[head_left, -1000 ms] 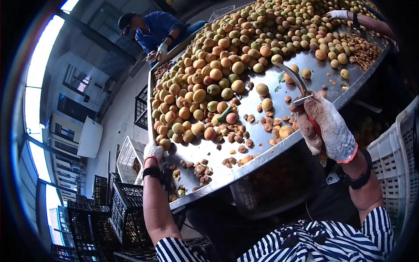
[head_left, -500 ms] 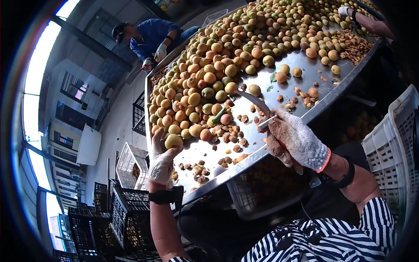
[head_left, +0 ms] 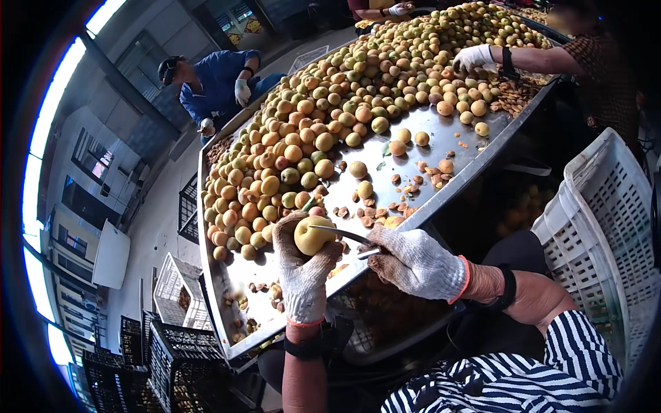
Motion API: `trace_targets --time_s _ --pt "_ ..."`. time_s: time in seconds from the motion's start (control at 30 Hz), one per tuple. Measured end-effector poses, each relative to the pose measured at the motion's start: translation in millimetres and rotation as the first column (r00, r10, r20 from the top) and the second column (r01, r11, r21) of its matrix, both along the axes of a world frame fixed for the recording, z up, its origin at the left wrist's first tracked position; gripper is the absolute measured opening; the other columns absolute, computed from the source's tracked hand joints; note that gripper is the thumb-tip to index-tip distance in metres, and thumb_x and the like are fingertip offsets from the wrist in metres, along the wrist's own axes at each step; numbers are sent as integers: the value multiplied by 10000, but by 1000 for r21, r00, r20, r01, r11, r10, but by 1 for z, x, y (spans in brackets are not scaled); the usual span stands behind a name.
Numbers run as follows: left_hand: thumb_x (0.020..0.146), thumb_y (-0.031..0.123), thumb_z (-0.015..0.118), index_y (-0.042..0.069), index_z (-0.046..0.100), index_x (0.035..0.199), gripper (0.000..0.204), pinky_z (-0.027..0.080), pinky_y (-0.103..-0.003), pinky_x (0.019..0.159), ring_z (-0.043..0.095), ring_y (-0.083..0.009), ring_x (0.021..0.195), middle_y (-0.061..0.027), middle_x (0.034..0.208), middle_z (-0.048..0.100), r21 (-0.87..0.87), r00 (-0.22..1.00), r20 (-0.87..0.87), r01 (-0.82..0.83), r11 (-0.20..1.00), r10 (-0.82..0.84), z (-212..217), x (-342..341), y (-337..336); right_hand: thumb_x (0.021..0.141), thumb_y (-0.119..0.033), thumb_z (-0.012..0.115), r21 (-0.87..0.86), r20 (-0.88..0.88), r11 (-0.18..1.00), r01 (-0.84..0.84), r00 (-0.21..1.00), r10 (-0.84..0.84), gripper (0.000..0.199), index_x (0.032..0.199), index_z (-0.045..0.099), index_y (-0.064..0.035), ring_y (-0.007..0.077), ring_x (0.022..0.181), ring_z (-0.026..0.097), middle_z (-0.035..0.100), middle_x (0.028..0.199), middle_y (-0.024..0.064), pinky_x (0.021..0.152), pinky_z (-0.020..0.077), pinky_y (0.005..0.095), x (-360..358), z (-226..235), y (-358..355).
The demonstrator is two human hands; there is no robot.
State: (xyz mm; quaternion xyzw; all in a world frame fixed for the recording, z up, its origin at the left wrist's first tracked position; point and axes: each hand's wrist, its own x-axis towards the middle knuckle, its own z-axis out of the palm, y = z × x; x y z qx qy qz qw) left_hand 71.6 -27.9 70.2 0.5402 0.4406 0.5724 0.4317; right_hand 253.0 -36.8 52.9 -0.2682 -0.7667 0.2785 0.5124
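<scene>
Fruit (head_left: 313, 238) rests in the gloved left hand (head_left: 304, 275), above the near edge of the metal table (head_left: 234, 272), in front of the heap of other fruit (head_left: 330, 124). Thumb and fingers of this hand cup it from either side; the right hand (head_left: 421, 263) clasps the knife (head_left: 350, 235), whose curved blade crosses the fruit's upper face, though its depth in the flesh cannot be told. For a clean cut, a steady hold and a slow blade, clear of the left thumb, seem best
</scene>
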Motion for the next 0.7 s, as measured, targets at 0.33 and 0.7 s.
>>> trace_targets --time_s 0.33,0.7 --pt "767 170 642 26 513 1149 427 483 -287 716 569 -206 915 -116 1044 578 50 750 617 263 963 -237 -28 11 7 890 -126 525 -69 95 995 67 994 -60 305 1140 498 46 207 587 597 579 681 120 546 459 307 1 -12 11" --pt "795 187 575 45 465 1141 389 456 -294 815 570 -194 952 -88 1035 568 -129 755 655 70 989 32 -40 0 18 861 -77 540 6 43 998 56 997 -57 284 1102 492 65 310 607 598 572 697 187 547 453 349 -23 -10 10"
